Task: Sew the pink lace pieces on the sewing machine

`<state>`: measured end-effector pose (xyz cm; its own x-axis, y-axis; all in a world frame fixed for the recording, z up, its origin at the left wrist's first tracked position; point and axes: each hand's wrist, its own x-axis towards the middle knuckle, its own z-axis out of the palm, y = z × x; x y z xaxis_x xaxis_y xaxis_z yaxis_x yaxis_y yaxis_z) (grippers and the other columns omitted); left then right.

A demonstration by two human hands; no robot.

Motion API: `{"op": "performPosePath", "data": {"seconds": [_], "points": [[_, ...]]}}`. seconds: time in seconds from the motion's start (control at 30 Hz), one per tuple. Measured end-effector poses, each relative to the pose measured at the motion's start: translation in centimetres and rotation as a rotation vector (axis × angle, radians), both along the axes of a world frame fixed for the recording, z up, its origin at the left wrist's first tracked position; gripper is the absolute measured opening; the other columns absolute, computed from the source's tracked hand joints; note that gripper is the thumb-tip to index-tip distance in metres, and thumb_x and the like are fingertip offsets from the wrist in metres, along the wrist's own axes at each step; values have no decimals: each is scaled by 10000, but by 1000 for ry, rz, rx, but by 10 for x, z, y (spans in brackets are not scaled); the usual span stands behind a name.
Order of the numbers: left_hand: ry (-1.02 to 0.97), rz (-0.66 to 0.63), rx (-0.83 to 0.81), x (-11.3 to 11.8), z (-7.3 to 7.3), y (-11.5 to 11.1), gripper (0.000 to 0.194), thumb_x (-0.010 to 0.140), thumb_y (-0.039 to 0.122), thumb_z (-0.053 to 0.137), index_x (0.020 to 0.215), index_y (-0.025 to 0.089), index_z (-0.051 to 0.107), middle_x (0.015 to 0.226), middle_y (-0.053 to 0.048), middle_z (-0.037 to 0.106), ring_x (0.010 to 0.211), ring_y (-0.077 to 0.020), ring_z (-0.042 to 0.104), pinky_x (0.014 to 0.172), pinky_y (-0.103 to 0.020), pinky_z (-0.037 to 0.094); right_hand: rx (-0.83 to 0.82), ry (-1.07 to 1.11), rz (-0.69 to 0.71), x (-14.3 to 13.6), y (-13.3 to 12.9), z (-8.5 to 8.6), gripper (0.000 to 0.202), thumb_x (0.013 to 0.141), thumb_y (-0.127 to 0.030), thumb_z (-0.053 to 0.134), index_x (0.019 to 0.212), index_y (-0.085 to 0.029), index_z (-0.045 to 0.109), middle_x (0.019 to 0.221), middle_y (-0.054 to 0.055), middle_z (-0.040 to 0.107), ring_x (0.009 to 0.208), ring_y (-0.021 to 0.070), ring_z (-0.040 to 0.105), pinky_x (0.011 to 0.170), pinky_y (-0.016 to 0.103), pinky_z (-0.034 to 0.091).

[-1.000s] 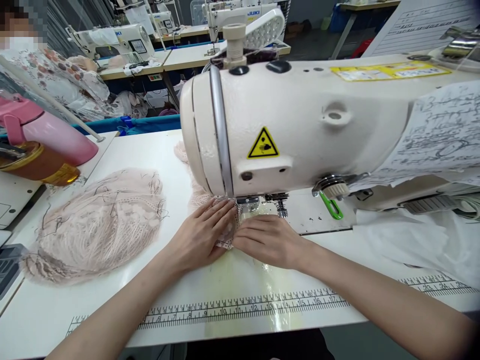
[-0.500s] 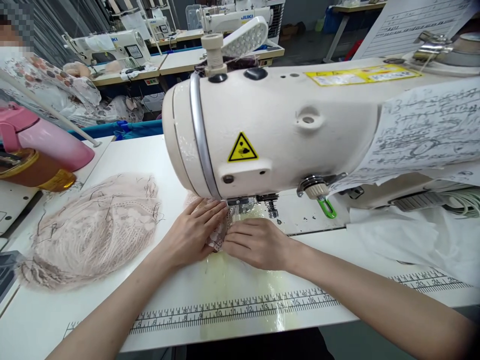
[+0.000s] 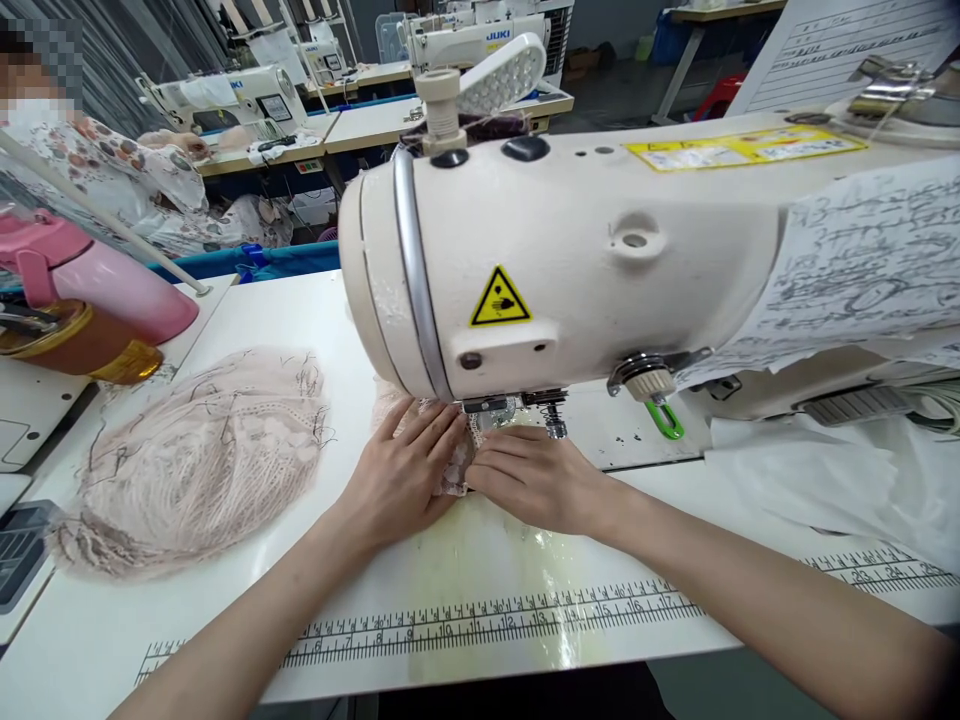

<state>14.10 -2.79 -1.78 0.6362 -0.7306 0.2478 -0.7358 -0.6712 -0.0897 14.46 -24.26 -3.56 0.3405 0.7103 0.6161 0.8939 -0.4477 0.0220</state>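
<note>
Sewing table (image 3: pixel 270 312): blush lace (image 3: pixel 455 474), twelve o'clock from the printed ruler (image 3: pixel 480 622), is seemingly being stitched.
Pressed by left hand (image 3: pixel 401 470), fingers flat; right hand (image 3: pixel 534 480) curled, grip hidden; steady guiding seems required.

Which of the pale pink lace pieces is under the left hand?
The partly hidden lace piece at the sewing machine: the left hand rests on it. The bunched lace heap lies apart, farther left, with no hand on it.
</note>
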Motion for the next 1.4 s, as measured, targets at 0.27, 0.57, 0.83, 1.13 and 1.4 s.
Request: {"op": "performPosePath", "data": {"seconds": [0.27, 0.57, 0.83, 1.13, 1.4], "points": [[-40, 18, -1, -2, 1, -4, 528, 880, 343, 456, 1336, 86, 522, 1326, -141, 581, 1208, -312, 556, 1098, -511, 307, -42, -13, -66, 1, -5, 0, 248, 858, 13, 442, 805, -182, 588, 706, -36, 621, 773, 92, 559, 554, 196, 378], [-57, 26, 13, -2, 2, -6, 524, 873, 323, 459, 1334, 84, 525, 1310, -146, 592, 1187, -309, 569, 1090, -509, 319, -45, -45, -162, 2, -10, 7, 183, 901, -76, 452, 809, -189, 563, 727, -14, 623, 771, 114, 524, 617, 231, 348], [-28, 43, 68, -1, 0, -6, 535, 907, 378, 467, 1381, 132, 482, 1328, -148, 576, 1245, -317, 524, 1098, -526, 310, -86, -70, -238, 6, -14, 9, 135, 938, -155, 467, 874, -192, 579, 770, -5, 643, 737, 106, 529, 658, 245, 345], [-169, -185, -125, 0, -1, -4, 248, 932, 118, 445, 1092, 130, 633, 1190, -69, 679, 1137, -180, 621, 1189, -437, 268, -48, -70, -96, 7, -14, 12, 179, 905, -66, 493, 860, -196, 607, 835, -46, 690, 754, 79, 583, 750, 236, 440], [-131, -144, -141, 5, 1, 1, 211, 953, 152, 428, 966, 130, 637, 1166, -85, 688, 1104, -196, 645, 1135, -438, 373, -29, 90, -45, 5, -4, -2, 179, 939, -97, 478, 926, -184, 634, 884, -24, 712, 897, 109, 637, 857, 267, 524]]}}
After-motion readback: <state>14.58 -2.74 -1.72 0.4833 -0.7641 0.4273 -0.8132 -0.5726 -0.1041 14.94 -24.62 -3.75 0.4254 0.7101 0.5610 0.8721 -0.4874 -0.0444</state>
